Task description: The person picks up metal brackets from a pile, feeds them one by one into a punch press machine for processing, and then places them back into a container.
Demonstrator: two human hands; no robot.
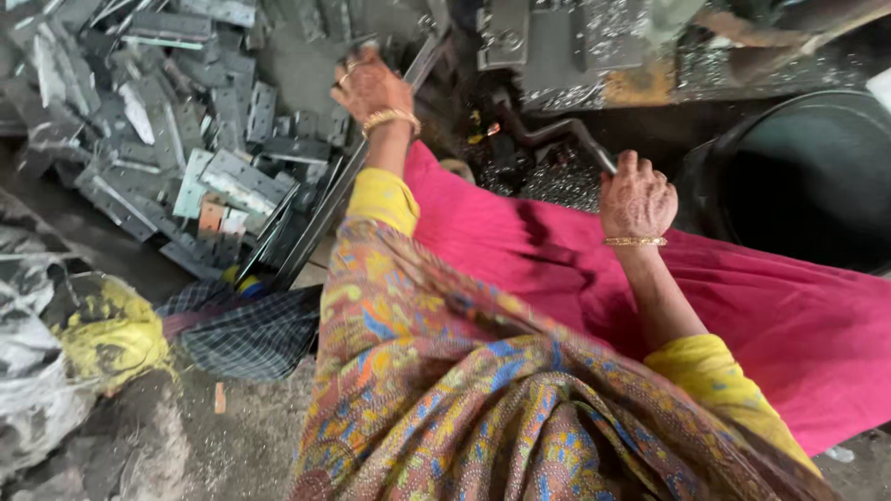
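Observation:
My left hand (371, 85) reaches out to the near edge of a heap of flat grey metal plates (186, 139). Its fingers curl down over a grey piece beside a long metal rail (343, 186), and what they grip is hidden. My right hand (637, 197) is closed around the end of a dark bent lever (557, 130) that runs up to a press-like machine (557, 46). Shiny metal chips (566, 186) lie under the lever. Both wrists carry gold bangles, and pink cloth (761, 306) covers my lap.
A large black round tub (807, 176) stands at the right, close to my right hand. A crumpled grey and yellow sack (74, 343) lies at the lower left, with a dark checked cloth (251, 329) beside it on the dusty floor.

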